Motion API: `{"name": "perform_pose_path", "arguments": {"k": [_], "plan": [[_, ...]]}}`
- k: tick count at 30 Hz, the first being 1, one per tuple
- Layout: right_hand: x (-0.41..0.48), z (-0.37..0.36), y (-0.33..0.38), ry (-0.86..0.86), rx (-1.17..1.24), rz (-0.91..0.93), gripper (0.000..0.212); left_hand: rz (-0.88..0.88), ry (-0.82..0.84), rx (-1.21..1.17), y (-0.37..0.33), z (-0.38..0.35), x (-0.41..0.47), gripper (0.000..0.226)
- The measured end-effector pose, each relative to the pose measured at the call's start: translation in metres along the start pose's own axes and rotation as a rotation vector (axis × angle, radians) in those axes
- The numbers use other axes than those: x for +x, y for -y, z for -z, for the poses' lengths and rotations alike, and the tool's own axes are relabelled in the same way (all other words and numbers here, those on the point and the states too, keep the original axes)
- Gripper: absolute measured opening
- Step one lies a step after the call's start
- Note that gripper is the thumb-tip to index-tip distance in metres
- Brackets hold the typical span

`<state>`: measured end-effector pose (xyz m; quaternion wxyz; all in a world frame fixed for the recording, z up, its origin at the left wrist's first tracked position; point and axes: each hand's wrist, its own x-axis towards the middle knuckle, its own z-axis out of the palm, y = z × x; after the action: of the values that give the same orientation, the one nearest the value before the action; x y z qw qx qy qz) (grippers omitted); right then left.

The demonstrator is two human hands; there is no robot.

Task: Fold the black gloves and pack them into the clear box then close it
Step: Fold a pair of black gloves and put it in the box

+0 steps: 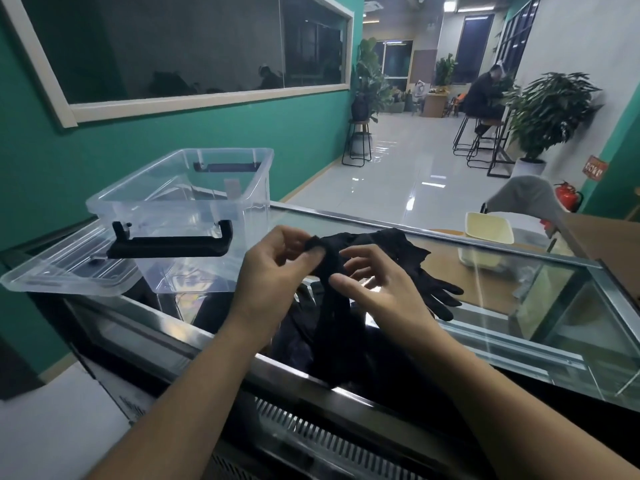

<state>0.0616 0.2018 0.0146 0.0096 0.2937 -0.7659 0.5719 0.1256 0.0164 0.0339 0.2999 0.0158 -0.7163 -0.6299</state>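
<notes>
A long sheer black glove hangs from my two hands over the glass counter. My left hand pinches its upper end between thumb and fingers. My right hand grips the same glove just to the right, thumb pressed on the fabric. More black gloves lie bunched behind my hands, with one glove's fingers spread toward the right. The clear box stands open and empty at the left, black handles on its ends. Its clear lid lies flat beside it at the far left.
The work surface is a glass-topped display counter with metal edges. A cream plastic tray sits at the back right. Behind it stand a grey chair, a fire extinguisher and potted plants. A person sits far off at a high table.
</notes>
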Motion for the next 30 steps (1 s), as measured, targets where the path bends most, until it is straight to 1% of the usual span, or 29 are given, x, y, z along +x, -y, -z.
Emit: {"name": "perform_pose_path", "arguments": {"k": [2,4,7,9,11,13,17,19,21,23,25,27,30], "plan": [[0.002,0.003,-0.002,-0.005,0.014,-0.007,0.035,-0.094,0.037,0.096,-0.014,-0.004,0.009,0.023],[0.005,0.006,-0.004,-0.051,0.005,0.001,0.039,-0.183,0.066,0.199,-0.026,-0.007,0.015,0.021],[0.007,0.007,-0.004,-0.155,-0.052,0.012,0.035,-0.290,0.056,0.335,-0.037,-0.008,0.022,0.014],[0.010,0.008,-0.007,-0.247,-0.053,0.004,0.032,-0.319,0.050,0.382,-0.040,-0.008,0.027,0.011],[0.013,0.010,-0.012,-0.328,-0.032,-0.038,0.032,-0.324,0.045,0.407,-0.041,-0.007,0.031,0.010],[0.016,0.013,-0.014,-0.365,0.011,-0.077,0.031,-0.321,0.042,0.440,-0.040,-0.006,0.035,0.010],[0.016,0.013,-0.013,-0.424,0.011,-0.065,0.033,-0.345,0.021,0.523,-0.043,-0.007,0.039,0.010],[0.015,0.013,-0.012,-0.458,-0.024,-0.042,0.034,-0.295,-0.005,0.550,-0.046,-0.009,0.041,0.008],[0.013,0.014,-0.010,-0.481,-0.060,-0.013,0.033,-0.177,-0.031,0.569,-0.047,-0.011,0.044,0.010],[0.012,0.015,-0.005,-0.451,-0.024,-0.006,0.028,-0.051,-0.056,0.526,-0.049,-0.013,0.048,0.010],[0.011,0.015,0.001,-0.330,0.113,-0.010,0.017,0.068,-0.073,0.440,-0.052,-0.014,0.050,0.010],[0.009,0.013,0.003,-0.187,0.259,-0.029,0.009,0.149,-0.079,0.378,-0.056,-0.015,0.049,0.017],[0.008,0.011,0.003,-0.030,0.421,-0.072,0.020,0.170,-0.074,0.326,-0.055,-0.016,0.046,0.031]]}}
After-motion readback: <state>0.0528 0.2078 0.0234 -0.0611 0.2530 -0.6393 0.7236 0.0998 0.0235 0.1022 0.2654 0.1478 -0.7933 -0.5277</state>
